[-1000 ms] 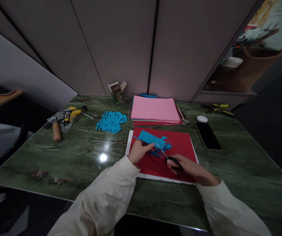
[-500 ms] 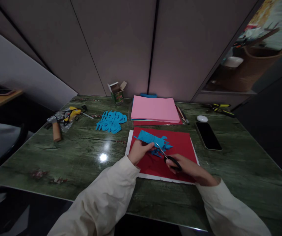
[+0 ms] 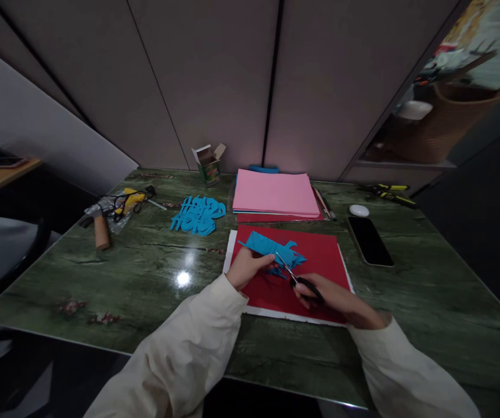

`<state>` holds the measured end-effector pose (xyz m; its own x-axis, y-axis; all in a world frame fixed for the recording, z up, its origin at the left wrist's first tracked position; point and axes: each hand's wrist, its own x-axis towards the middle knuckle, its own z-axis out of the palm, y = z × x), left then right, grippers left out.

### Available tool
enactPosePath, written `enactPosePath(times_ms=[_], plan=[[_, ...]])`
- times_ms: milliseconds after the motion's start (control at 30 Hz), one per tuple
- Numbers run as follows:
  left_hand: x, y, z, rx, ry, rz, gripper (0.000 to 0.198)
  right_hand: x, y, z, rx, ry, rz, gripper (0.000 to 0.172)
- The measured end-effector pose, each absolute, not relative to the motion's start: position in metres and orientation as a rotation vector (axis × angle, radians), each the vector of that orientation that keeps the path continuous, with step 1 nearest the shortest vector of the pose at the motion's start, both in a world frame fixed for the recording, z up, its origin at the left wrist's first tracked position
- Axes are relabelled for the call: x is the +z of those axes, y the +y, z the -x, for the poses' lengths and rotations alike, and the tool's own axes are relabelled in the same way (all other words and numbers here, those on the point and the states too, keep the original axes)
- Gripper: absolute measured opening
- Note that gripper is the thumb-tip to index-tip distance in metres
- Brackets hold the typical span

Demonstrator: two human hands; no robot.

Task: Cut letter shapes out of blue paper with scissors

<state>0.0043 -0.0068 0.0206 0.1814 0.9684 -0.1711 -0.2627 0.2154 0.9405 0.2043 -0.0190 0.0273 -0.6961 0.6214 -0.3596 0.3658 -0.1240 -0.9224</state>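
My left hand [image 3: 250, 266] pinches a piece of blue paper [image 3: 263, 242] by its near edge, thumb on top. Black-handled scissors [image 3: 306, 288] are in my right hand [image 3: 323, 292], with fingers wrapped about the handles. Their blades lie against the blue paper just right of my left thumb. Several blue scraps lie around and beneath the held piece. Under both hands is a red sheet [image 3: 276, 302] with white paper showing at its edges. Blue cut-out lettering [image 3: 197, 215] rests on the table to the left.
Behind the red sheet lies a stack of pink paper [image 3: 276, 194], with pens [image 3: 324, 204] beside it. A small open box [image 3: 209, 167] stands at the back. A phone [image 3: 370, 241] and white round case [image 3: 359, 211] lie right, pliers [image 3: 391, 194] beyond. At left are a wooden-handled tool [image 3: 101, 231] and yellow tool [image 3: 132, 199].
The loose blue flap near the scissor blades has shifted slightly. Both hands stay in nearly the same place, still holding paper and scissors.
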Motion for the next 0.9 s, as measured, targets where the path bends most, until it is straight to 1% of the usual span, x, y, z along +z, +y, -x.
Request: enactPosePath(times_ms=[900], plan=[[0.0148, -0.0076, -0.0066, 1.133, 0.981, -0.937, 0.027, 0.0203, -0.0198, -0.2015, 1.870, -1.943, 1.140, 0.042]])
